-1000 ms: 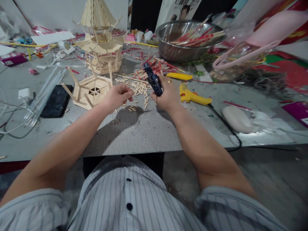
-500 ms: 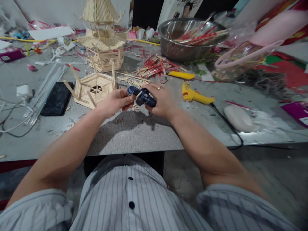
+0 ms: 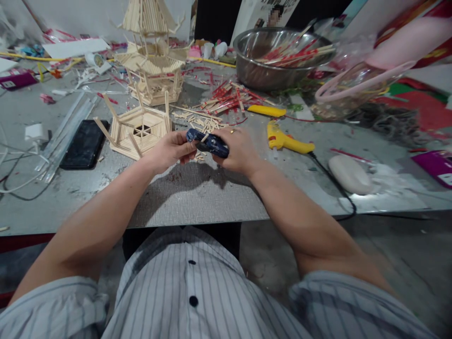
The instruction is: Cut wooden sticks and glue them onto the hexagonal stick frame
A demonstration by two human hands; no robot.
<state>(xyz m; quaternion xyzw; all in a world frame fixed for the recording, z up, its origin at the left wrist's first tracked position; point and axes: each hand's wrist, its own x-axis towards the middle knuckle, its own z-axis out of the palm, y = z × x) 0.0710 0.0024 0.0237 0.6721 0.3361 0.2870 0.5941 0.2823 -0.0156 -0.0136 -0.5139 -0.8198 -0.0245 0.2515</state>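
A dark blue hand cutter (image 3: 217,146) is gripped in my right hand (image 3: 238,148), fingers wrapped round its handles, just above the table. Across its jaws lies a short pale wooden stick (image 3: 205,138), slanting toward my left hand (image 3: 174,149). My left thumb and fingers are pinched together on the stick's near end, beside the cutter's left tip; the exact grip is partly hidden. Left of my left hand lies a hexagonal stick frame (image 3: 122,136) with upright posts. Cut stick pieces (image 3: 205,123) are scattered just beyond the cutter.
A tiered stick pagoda (image 3: 151,70) stands behind the frame. Red-tipped sticks (image 3: 226,101), a yellow utility knife (image 3: 266,111) and a yellow glue gun (image 3: 289,142) lie farther right. Behind is a steel bowl (image 3: 254,77). A black phone (image 3: 83,146) lies left.
The cutter's dark lower part has swung up toward its body as my right hand squeezes. Both hands stay almost in the same place.
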